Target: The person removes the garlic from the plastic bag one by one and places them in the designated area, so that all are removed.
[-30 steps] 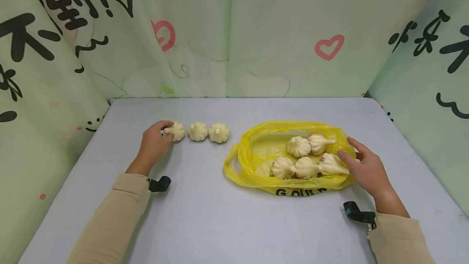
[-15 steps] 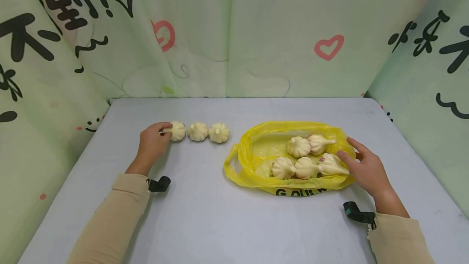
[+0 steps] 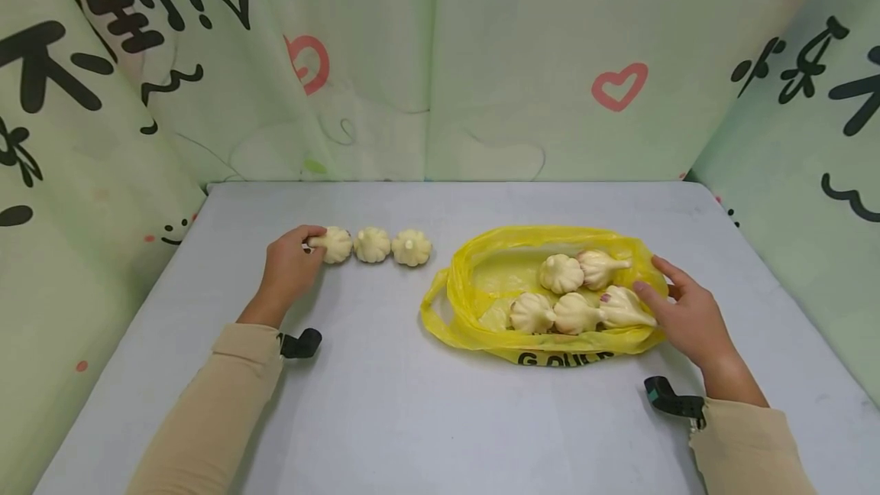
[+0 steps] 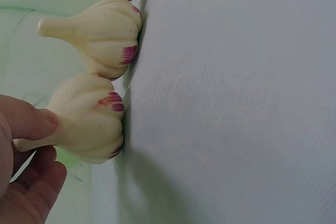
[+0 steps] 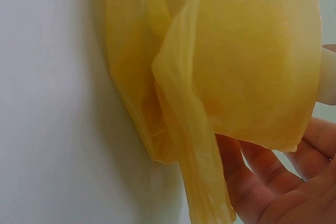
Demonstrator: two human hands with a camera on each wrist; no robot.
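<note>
In the head view, a white garlic bulb (image 3: 337, 245) stands at the left end of a row of three on the table. My left hand (image 3: 292, 270) pinches its stem between thumb and fingers; the left wrist view shows the bulb (image 4: 89, 119) resting on its base with purple streaks. It touches the middle garlic bulb (image 3: 373, 245), and the third garlic bulb (image 3: 412, 248) sits to the right. Over at the right, my right hand (image 3: 690, 319) holds the edge of a yellow plastic bag (image 3: 502, 346), thumb at the inner side. Several garlic bulbs (image 3: 576, 315) lie inside the bag.
A pale table (image 3: 385, 418) carries everything. Light green curtains (image 3: 516, 59) with printed characters and hearts enclose its back and sides. The bag's handle loop (image 3: 435, 304) spreads toward the left on the tabletop.
The left garlic bulb has shifted slightly right with my left hand, closing the small gap to the middle bulb. My right hand and the bag have stayed put.
</note>
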